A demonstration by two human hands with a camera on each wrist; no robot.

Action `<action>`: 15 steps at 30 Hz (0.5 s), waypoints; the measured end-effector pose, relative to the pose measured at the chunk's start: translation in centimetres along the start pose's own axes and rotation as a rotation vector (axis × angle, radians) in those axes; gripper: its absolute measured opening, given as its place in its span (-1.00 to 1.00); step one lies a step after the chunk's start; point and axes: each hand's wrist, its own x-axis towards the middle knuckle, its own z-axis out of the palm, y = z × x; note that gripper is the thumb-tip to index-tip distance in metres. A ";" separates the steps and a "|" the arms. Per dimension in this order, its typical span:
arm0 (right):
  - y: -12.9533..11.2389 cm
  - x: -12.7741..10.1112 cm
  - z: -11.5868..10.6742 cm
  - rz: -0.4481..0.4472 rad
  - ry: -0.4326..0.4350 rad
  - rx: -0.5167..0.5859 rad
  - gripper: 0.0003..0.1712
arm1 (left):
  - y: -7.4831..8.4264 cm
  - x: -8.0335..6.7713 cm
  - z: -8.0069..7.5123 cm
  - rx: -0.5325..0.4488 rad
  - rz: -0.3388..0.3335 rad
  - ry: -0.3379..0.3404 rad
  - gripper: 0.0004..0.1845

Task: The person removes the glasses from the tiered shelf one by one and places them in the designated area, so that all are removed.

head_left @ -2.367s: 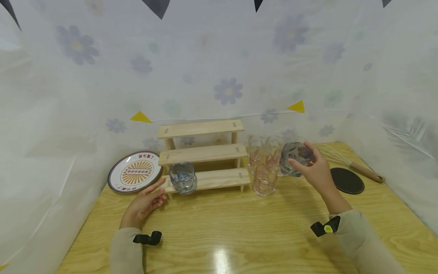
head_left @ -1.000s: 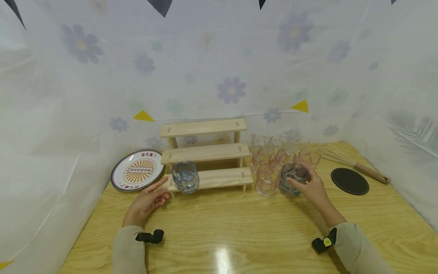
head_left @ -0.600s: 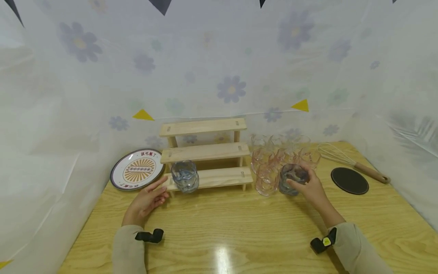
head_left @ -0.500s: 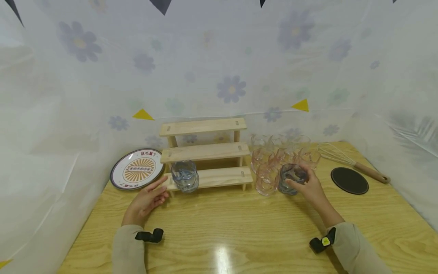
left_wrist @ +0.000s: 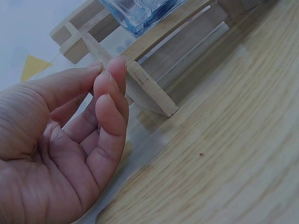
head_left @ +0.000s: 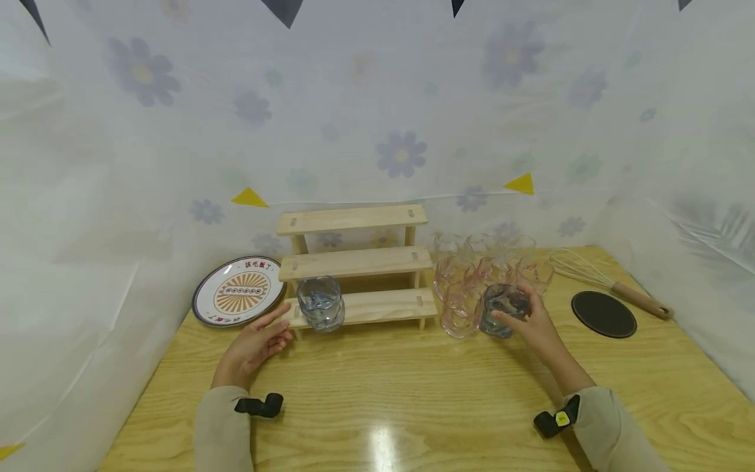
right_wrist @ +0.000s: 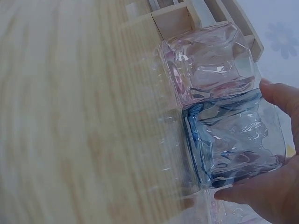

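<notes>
A blue-grey faceted glass (head_left: 498, 307) stands on the wooden table (head_left: 413, 393), and my right hand (head_left: 518, 313) grips it from the right, thumb in front and fingers (right_wrist: 279, 97) behind. In the right wrist view this glass (right_wrist: 238, 144) touches a pink glass (right_wrist: 210, 65) on its left. A second blue glass (head_left: 320, 303) sits on the lowest step of a three-step wooden rack (head_left: 354, 262). My left hand (head_left: 265, 335) rests on the table at that step's left end, fingers (left_wrist: 110, 93) straight and holding nothing, close to the rack's leg (left_wrist: 149, 91).
Several pink and clear glasses (head_left: 489, 262) are clustered right of the rack. A printed plate (head_left: 238, 292) leans at the left against the floral sheet. A black coaster (head_left: 604, 314) and a whisk (head_left: 613, 285) lie at the right.
The right hand has brought the blue-grey glass down from the air onto the table beside the pink glass, and still grips it. The left hand has not moved.
</notes>
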 end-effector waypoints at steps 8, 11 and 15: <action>-0.6 -0.4 0.0 -0.060 0.032 -0.017 0.12 | -0.1 0.1 0.1 -0.011 -0.004 0.011 -0.33; -1.3 -0.3 0.0 -0.107 0.103 -0.026 0.06 | -0.1 0.1 0.1 -0.013 -0.003 0.005 -0.32; -2.7 -0.2 0.2 -0.143 0.218 0.015 -0.03 | -0.1 0.2 -0.1 -0.017 0.000 -0.002 -0.30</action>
